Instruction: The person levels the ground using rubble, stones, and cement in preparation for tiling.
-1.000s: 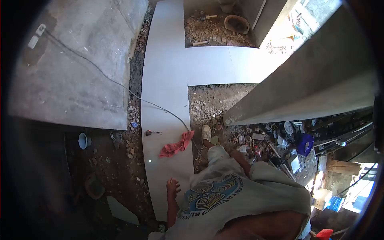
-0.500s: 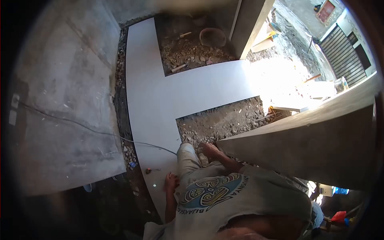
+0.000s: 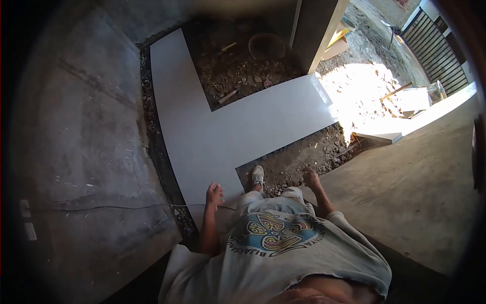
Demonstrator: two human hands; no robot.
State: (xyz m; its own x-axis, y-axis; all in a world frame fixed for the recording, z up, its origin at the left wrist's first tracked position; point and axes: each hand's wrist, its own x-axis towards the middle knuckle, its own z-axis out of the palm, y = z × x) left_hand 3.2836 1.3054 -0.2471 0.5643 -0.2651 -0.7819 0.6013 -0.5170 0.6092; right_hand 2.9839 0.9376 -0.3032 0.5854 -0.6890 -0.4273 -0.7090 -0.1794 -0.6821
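White tiles (image 3: 202,137) lie flat in two joined strips, one along the grey wall (image 3: 91,152) and one which turns toward the bright doorway, perhaps so that each side is reached. The two hands are apart. The left hand (image 3: 214,195) is held above the tiles with loose, parted fingers and nothing in it. The right hand (image 3: 311,179) is over the dirt (image 3: 291,159); I cannot tell if its fingers are closed. Both arms stand away from the body, probably for balance. One shoe (image 3: 257,176) rests on the dirt just beside the tile edge, maybe to spare the tiles the weight. A thin cable (image 3: 116,206) passes near the left hand. Beyond, a basin (image 3: 267,46) sits on rubble, off the tiles.
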